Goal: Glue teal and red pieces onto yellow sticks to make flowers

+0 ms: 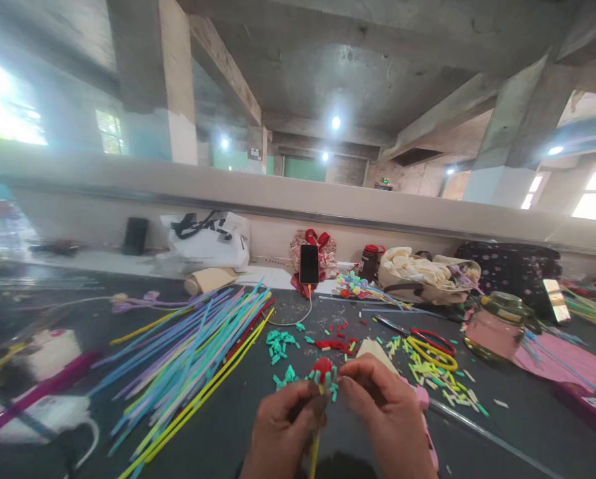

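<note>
My left hand (291,422) pinches a yellow pipe cleaner stem (314,452) just below its top. A red fuzzy ball (322,367) sits at the head of that stem, with short teal pieces around its lower side. Close against the right of this head, my right hand (385,412) is closed in a pinch; whatever lies between its fingertips is hidden. Beyond my hands lie cut teal pieces (281,344), red pieces (335,345) and yellow-green pieces (428,372). Scissors (432,349) with red and yellow handles rest beside the yellow-green pieces.
Long pipe cleaners (193,372) spread across the left of the dark table. A phone (308,264) stands at the back with a cable. At the right are a jar (495,329) and pink paper (560,362); a white bag (213,239) sits back left.
</note>
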`<state>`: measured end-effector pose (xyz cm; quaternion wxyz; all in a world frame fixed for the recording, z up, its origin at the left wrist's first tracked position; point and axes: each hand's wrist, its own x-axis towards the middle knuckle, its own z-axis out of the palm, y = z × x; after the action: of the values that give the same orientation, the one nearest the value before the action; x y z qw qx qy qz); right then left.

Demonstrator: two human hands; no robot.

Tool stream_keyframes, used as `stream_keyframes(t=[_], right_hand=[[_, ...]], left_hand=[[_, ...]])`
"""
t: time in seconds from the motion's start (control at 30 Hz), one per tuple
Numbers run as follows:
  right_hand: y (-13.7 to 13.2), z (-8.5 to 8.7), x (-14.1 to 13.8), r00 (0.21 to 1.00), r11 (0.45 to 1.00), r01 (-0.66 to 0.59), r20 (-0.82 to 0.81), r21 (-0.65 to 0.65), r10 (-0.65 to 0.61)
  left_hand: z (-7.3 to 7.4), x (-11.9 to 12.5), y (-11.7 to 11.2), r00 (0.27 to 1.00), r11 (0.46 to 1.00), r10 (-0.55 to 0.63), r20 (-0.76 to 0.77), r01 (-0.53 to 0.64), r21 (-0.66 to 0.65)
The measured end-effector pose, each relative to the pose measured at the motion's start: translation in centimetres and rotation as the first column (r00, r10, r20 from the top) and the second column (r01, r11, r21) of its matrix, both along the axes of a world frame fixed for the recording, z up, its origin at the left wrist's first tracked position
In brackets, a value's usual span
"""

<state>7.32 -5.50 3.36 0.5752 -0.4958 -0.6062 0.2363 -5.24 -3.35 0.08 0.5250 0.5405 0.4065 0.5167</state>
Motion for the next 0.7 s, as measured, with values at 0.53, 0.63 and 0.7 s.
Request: stream_keyframes(t=[0.53, 0.63, 0.7], right_hand=[[0.29, -0.42, 0.11, 0.999, 1.000, 0.024, 0.025, -0.013, -0.024], [0.47, -0.65, 0.44, 0.996, 0.999, 0.014, 0.089, -0.032, -0.011], [0.56, -0.76, 0.63, 0.993, 0.999, 0.008, 0.122, -0.050, -0.002]], left_hand=[[-0.21, 0.09, 0.06, 0.997, 0.991, 0.033, -0.063, -0.025, 0.130], [-0.42, 0.10, 0.16, 0.995, 0.988, 0.040, -0.086, -0.026, 0.153], [-0.52, 0.09, 0.18, 0.995, 0.989, 0.032, -0.094, -0.018, 0.150]])
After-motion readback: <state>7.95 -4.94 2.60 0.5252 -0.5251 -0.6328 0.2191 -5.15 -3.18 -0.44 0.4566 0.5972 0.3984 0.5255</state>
